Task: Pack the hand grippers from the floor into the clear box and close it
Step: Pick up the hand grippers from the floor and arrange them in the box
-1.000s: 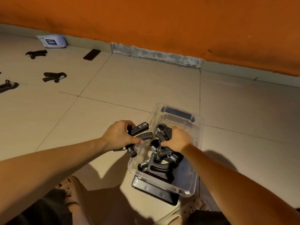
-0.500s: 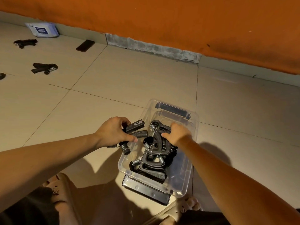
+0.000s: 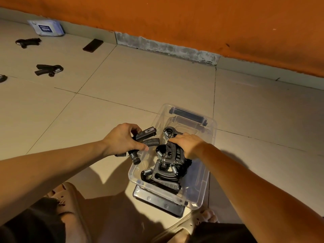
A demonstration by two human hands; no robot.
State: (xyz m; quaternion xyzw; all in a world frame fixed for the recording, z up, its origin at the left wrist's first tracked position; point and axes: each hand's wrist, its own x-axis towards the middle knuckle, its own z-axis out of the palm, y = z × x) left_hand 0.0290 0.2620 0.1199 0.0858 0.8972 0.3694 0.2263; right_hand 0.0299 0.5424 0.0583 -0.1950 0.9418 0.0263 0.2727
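Reaching forward over a pale tiled floor (image 3: 122, 76) with both bare arms toward a clear rectangular plastic box (image 3: 208, 127) set open between the feet. Clutching with the left hand (image 3: 122, 139) a black spring-loaded hand gripper (image 3: 145, 137), fingers and thumb curled tight round its handles, right at the left rim of the box and partly over the opening. Pressing down with the right hand (image 3: 189, 144) on a tangled heap of black grippers with silver coil springs (image 3: 166, 165) inside the box, palm down, fingers laid nearly straight across the top, grasping nothing. Tucked under the near end of the box, a flat dark-edged lid (image 3: 157, 202), poking out toward the feet. Lying well apart at far left, a spread-handled black gripper (image 3: 49, 70) and a farther black gripper (image 3: 28, 42), plus a sliver of something dark (image 3: 2, 78) cut off by the frame edge. Propped against the grey skirting below the orange wall (image 3: 192, 20), a white-and-blue wipes packet (image 3: 46, 28); near it, flat on the tiles, a dark slab-shaped phone (image 3: 93, 45).
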